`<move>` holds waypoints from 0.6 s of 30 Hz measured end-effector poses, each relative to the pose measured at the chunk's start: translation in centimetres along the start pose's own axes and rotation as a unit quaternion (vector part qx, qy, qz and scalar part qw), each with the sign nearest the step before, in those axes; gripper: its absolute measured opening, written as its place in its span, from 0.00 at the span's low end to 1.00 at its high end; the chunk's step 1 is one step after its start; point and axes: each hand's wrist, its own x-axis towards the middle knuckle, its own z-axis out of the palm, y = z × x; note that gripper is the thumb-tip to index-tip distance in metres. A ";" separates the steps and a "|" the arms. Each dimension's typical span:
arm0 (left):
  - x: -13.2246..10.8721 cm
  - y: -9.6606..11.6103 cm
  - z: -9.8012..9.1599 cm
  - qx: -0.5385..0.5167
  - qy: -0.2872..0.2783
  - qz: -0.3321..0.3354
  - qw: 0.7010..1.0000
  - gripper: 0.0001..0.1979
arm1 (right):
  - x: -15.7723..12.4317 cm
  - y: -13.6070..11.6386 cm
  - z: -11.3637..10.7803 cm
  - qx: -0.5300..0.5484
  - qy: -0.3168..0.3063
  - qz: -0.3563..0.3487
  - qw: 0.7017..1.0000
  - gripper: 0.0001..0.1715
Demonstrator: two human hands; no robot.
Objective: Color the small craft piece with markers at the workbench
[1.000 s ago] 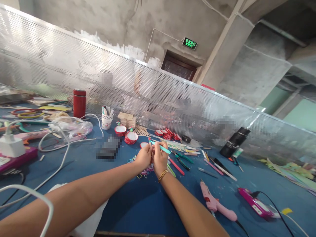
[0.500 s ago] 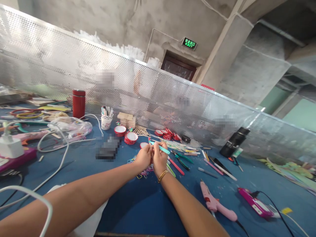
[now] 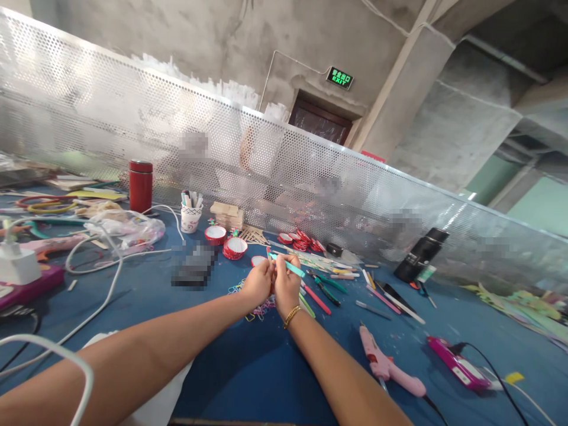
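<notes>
Two hands are seen over the blue surface (image 3: 248, 378), to the right of the paper cup (image 3: 190, 219) and nearer the wearer than it. One turquoise pen (image 3: 293, 269) is gripped by the right hand (image 3: 287, 287), and one small red-tipped piece (image 3: 268, 251) is pinched by the closed fingers of the left hand (image 3: 256, 285); its lower part is hidden. The pen is slim, straight and pale blue-green, held slantwise to the right of the cup, with its narrower end beside the piece; whether the two are touching cannot be told.

Three round red-rimmed dishes (image 3: 215, 235) are counted to the right of the cup, one partly covered by the left hand, with a pile of red rounds (image 3: 302, 239) farther right. Several pens are held in the cup, too crowded to be counted. One red flask (image 3: 141, 189) is stood to its left. Well to its right and nearer the wearer, one pair of green-handled pliers (image 3: 328, 289), one pink glue gun (image 3: 379, 362) and one purple power strip (image 3: 457, 365) are laid out.
</notes>
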 end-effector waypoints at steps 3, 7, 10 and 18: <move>0.1 -0.2 0.0 -0.003 0.006 -0.003 1.000 0.15 | 0.1 0.1 0.0 0.007 0.005 0.006 1.000 0.17; 0.1 -0.3 0.2 -0.019 -0.001 -0.006 1.000 0.15 | 0.1 0.1 0.1 0.034 0.019 0.023 0.999 0.17; 0.1 -0.3 0.2 -0.023 -0.006 -0.004 1.000 0.15 | 0.0 0.0 0.1 0.030 0.010 0.012 0.999 0.17; 0.4 -0.6 0.1 0.000 -0.005 0.005 1.000 0.15 | 0.1 0.0 0.0 0.005 0.001 -0.005 1.000 0.17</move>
